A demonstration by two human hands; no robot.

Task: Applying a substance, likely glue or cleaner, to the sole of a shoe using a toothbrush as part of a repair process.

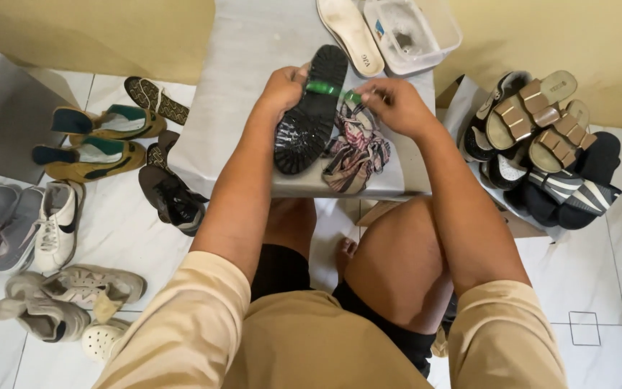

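My left hand (284, 88) grips a black shoe (311, 115) turned sole up, tilted over a low grey table (242, 86). My right hand (391, 103) pinches one end of a thin green tube or brush (329, 90) that lies across the sole near its upper end. A striped, patterned rag (355, 148) sits crumpled on the table just under and beside my right hand, touching the shoe's right edge.
A cream insole (349, 34) and a clear plastic tub (413, 32) lie at the table's far end. Sandals and slippers pile up at right (541, 144). Sneakers (52, 230) and yellow-green shoes (98, 140) cover the tiled floor at left. My bare knees sit under the table's near edge.
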